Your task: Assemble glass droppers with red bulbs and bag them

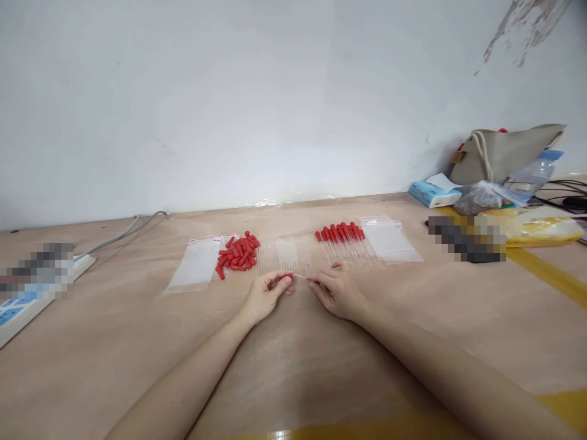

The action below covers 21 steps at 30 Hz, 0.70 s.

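My left hand (268, 294) pinches a small red rubber bulb (288, 277) between thumb and fingers. My right hand (337, 290) pinches the other end of a thin clear glass tube (300, 277) that meets the bulb. Both hands rest on the brown table (293, 366), a little in front of the parts. Behind the left hand lies a heap of loose red bulbs (238, 253). A row of bare clear tubes (284, 253) lies in the middle. Several droppers fitted with red bulbs (342, 241) lie behind the right hand.
Clear zip bags lie at the left (197, 264) and right (389, 239) of the parts. A white power strip (27, 293) with a grey cable sits at the left edge. A tissue pack (433, 190), a beige bag (504, 153) and plastic bags crowd the back right. Yellow tape (550, 275) crosses the table.
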Each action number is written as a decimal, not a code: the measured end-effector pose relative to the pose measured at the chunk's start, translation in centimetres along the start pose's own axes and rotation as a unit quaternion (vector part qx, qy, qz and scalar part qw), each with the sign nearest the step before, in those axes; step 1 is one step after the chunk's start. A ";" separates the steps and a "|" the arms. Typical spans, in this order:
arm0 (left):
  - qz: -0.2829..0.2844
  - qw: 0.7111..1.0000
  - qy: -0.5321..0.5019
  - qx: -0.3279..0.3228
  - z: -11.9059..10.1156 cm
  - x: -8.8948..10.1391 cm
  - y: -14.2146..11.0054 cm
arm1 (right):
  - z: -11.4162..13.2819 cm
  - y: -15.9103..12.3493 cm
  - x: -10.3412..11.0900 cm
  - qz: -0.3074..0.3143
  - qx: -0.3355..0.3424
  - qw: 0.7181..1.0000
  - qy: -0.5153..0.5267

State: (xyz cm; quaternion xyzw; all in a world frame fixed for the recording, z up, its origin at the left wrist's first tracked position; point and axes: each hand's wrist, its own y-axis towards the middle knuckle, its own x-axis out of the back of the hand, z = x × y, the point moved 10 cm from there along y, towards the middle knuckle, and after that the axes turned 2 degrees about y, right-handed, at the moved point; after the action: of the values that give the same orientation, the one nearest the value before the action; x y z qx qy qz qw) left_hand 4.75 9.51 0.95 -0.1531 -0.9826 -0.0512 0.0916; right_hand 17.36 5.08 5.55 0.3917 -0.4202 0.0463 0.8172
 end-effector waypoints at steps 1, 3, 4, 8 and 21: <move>0.002 1.000 0.013 0.000 0.0 0.0 -0.1 | 0.0 0.0 -0.1 0.004 0.004 1.000 0.006; 0.011 0.999 0.045 -0.012 -0.2 -0.1 -0.2 | 0.0 0.0 -0.3 0.012 0.014 1.000 0.014; 0.017 0.998 0.062 -0.021 -0.4 -0.2 -0.3 | -0.1 0.0 -0.3 0.015 0.018 1.000 0.015; 0.035 0.993 0.107 -0.046 -0.9 -0.6 -0.7 | -0.2 0.1 -0.4 0.031 0.034 0.999 -0.009; 0.033 0.969 0.225 -0.094 -2.0 -1.1 -1.7 | 1.1 0.0 -0.2 0.047 0.053 0.995 -0.074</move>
State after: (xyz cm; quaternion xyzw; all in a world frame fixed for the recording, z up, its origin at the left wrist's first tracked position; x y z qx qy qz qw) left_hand 5.59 7.28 2.52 -0.1781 -0.9220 -0.1736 0.2966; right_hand 16.50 4.37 5.77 0.4170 -0.4946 0.0778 0.7585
